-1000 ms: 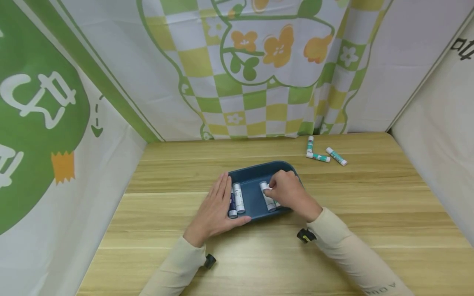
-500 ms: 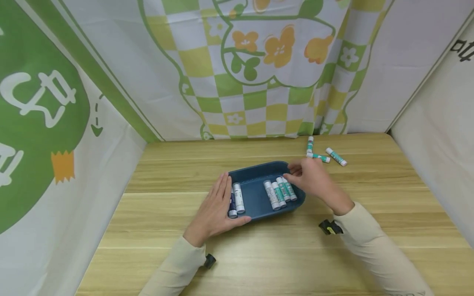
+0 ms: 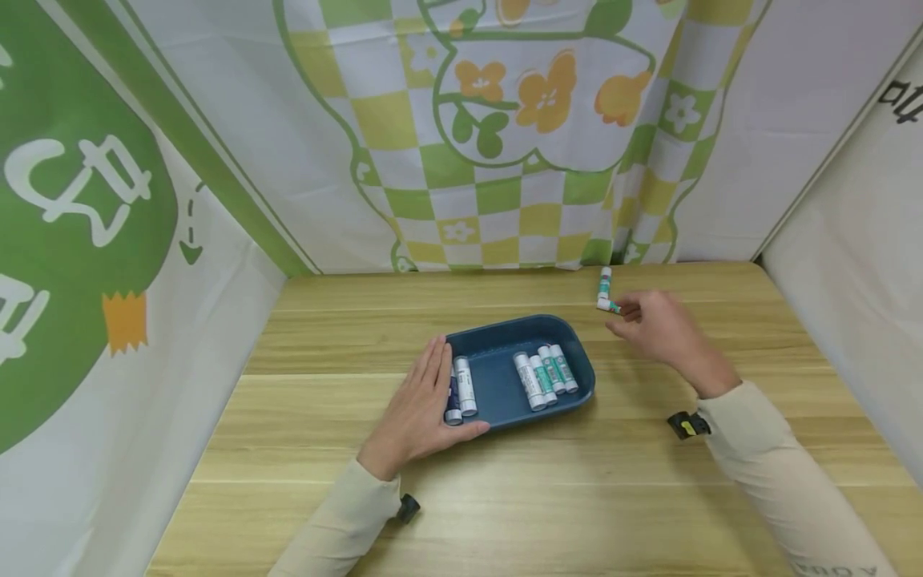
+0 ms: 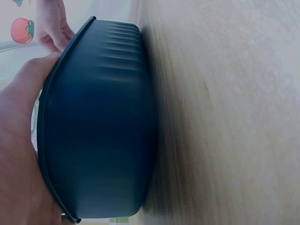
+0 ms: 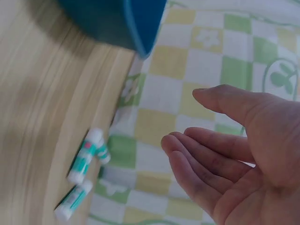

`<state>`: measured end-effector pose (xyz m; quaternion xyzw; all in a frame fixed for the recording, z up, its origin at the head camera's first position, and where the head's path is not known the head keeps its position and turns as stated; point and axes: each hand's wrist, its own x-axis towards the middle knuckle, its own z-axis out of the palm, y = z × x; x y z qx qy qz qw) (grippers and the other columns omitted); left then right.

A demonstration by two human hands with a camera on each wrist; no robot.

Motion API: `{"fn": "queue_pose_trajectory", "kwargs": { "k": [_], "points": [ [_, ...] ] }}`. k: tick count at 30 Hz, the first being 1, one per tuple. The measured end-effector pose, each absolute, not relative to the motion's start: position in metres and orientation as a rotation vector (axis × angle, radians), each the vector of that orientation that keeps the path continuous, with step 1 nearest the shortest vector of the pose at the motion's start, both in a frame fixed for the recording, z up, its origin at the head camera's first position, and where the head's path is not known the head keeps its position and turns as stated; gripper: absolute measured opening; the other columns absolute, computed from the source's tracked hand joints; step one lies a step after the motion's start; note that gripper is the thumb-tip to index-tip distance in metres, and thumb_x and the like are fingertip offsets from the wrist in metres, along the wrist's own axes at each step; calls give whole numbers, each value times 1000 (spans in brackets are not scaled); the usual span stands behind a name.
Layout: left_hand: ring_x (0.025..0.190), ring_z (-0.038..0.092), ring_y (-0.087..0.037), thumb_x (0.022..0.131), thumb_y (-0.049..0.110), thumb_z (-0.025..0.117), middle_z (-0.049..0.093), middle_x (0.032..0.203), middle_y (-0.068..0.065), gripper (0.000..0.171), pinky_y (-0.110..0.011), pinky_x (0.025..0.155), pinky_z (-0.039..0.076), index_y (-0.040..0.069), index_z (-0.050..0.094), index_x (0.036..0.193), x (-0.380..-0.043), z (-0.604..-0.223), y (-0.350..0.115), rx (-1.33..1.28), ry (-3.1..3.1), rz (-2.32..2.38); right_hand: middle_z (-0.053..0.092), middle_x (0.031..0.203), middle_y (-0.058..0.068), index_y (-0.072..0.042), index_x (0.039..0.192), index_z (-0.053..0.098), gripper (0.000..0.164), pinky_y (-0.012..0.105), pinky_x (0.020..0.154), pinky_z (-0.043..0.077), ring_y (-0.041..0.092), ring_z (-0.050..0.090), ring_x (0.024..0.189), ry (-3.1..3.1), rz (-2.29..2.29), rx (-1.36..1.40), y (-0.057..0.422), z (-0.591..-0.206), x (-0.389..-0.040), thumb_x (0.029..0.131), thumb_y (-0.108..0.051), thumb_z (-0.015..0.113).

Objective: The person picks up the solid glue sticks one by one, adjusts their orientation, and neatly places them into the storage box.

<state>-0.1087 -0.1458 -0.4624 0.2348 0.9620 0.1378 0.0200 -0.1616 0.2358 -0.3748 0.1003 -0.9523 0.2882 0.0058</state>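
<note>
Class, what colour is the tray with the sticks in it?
The tray is dark blue; the head view shows it best.

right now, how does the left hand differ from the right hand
The left hand touches the left side of the tray, while the right hand is away from it, near the teal-and-white tubes on the table. The left hand's fingers lie straight; the right hand's curve slightly, its thumb apart. Both are bare and hold no tube.
</note>
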Motion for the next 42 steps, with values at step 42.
{"fn": "queue_pose_trajectory", "kwargs": {
  "k": [42],
  "points": [
    [168,1,-30,85,89,54,3,179,-19,133,-47,136,14,0,2,168,-104,-464,-154,663,3000,445,62,78,15,1,81,60,13,47,68,52,26,55,72,-3033,496,391,300,-458,-231,92,-4,65]
  ]
}}
